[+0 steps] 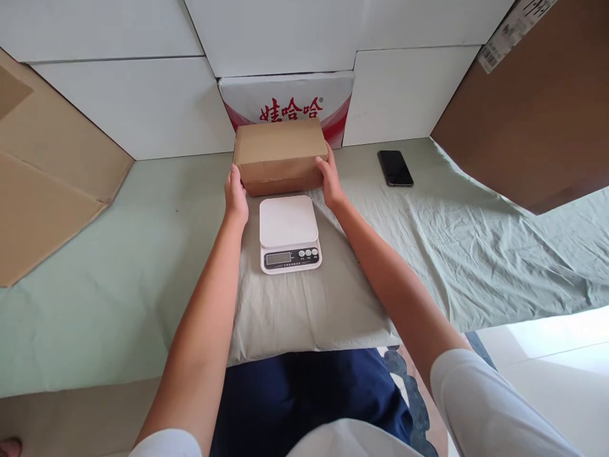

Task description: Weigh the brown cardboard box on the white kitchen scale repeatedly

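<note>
A closed brown cardboard box (280, 155) is gripped at its two ends, just beyond a kitchen scale. My left hand (236, 195) presses on its left end, and my right hand (330, 176) grasps the right end with the thumb over the near face. Directly on the near side of the box lies the white digital kitchen scale (288, 222), its platform bare. The scale's small display looks blank, with several round buttons to its right. Whether the box rests on the cloth or is slightly raised, I cannot tell.
A green cloth (190, 254) covers the work surface. To the right lies a black phone (395, 168). Behind the box stands a white carton with red lettering (290, 105) against white panels (133, 108). Large cardboard pieces (52, 171) flank the left; a brown carton (537, 120) flanks the right.
</note>
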The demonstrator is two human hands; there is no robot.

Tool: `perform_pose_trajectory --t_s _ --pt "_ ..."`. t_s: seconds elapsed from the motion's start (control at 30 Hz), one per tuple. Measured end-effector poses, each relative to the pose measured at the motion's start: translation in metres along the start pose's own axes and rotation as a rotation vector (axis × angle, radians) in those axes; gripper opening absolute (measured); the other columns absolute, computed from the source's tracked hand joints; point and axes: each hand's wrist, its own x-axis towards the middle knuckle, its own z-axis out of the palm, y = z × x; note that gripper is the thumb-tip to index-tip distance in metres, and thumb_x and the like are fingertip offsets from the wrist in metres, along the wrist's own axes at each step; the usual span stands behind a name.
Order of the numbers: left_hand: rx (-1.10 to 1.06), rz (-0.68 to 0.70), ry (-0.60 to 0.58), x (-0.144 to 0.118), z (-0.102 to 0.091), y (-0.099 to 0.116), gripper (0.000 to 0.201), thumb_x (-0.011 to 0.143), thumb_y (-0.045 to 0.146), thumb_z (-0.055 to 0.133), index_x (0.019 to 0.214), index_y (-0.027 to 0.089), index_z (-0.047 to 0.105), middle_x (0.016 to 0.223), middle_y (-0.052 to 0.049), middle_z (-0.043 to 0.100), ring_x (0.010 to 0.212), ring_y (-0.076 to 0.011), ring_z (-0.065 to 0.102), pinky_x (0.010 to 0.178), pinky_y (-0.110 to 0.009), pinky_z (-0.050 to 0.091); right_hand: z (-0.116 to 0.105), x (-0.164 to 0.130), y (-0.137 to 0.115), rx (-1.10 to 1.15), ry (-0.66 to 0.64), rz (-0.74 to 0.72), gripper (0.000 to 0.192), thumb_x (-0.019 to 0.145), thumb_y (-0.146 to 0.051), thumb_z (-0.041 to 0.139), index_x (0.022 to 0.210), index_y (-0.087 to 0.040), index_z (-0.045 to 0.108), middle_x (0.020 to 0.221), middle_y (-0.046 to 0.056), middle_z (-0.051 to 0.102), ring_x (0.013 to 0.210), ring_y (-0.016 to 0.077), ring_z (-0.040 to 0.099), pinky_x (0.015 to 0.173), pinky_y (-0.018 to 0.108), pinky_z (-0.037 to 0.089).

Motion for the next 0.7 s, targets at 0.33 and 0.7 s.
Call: perform_pose_trajectory --t_s 0.33,0.7 --pt "0.009 -0.004 -0.019 -0.002 -0.004 -0.002 0.090 0.088 0.103 0.055 0.124 0.023 0.075 0.148 -0.020 0.074 0.161 -0.0335 0.057 0.137 -0.050 0.044 -0.002 -0.002 0.008 -0.026 0.017 0.009 0.107 0.066 -0.098 0.064 0.157 -0.043 0.051 0.182 -0.008 0.052 0.177 0.0248 0.037 0.154 0.048 0.023" --pt "0.038 -0.087 0.013 -0.003 -0.014 0.001 0.096 0.091 0.100 0.055 0.143 0.022 0.073 0.170 -0.018 0.062 0.171 -0.0326 0.046 0.141 -0.046 0.038 -0.012 -0.003 0.025 -0.129 -0.076 -0.047 0.108 0.080 -0.096 0.052 0.168 -0.035 0.037 0.190 -0.001 0.038 0.183 0.0253 0.022 0.154 0.048 0.017"
